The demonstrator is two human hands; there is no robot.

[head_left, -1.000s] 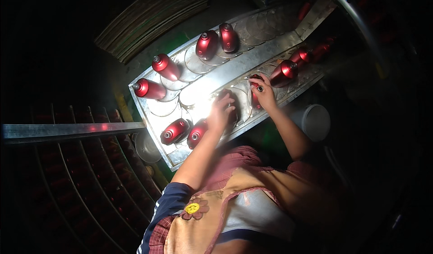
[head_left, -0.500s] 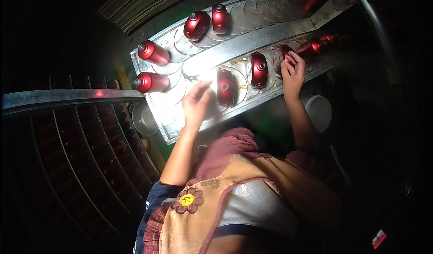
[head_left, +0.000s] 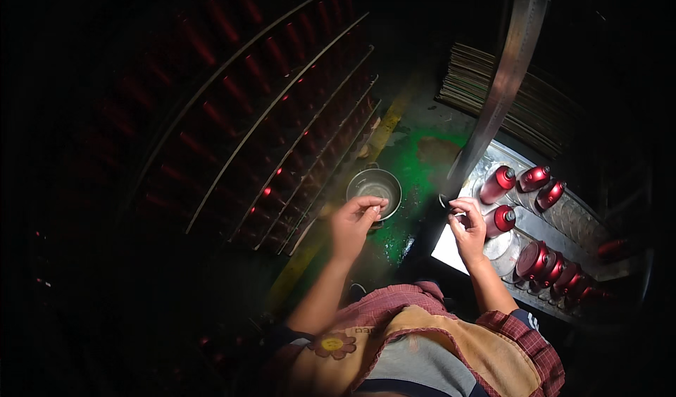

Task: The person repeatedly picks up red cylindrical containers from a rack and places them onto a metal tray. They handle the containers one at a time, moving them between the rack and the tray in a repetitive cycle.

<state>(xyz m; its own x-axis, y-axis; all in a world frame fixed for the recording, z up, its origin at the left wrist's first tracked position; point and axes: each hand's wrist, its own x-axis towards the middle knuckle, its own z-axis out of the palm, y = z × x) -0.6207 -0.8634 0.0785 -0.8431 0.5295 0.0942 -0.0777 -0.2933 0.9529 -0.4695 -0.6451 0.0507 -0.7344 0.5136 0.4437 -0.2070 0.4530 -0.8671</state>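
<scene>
My left hand [head_left: 355, 224] is raised in front of a metal pot [head_left: 374, 178] on the floor, its fingertips pinched against the thumb. Whether anything small sits in that pinch I cannot see. My right hand [head_left: 467, 231] is at the brightly lit left end of the metal tray [head_left: 451, 249], with thumb and fingers drawn together. A small dark shape shows at its fingertips, too unclear to name. Close beside this hand stand shiny red bottles [head_left: 501, 219] with narrow necks. Further along the tray are several more red containers [head_left: 533, 260], rounded and flat-sided.
On the left, a dark rack [head_left: 282, 143] holds rows of red bottles. A metal bar [head_left: 503, 80] rises across the tray's left end. Behind it lies a stack of flat sheets [head_left: 479, 80]. The floor [head_left: 415, 178] is green with a yellow line.
The view has swung left toward the rack and the pot. My right hand has left the red container it was touching, and my left hand has moved off the tray.
</scene>
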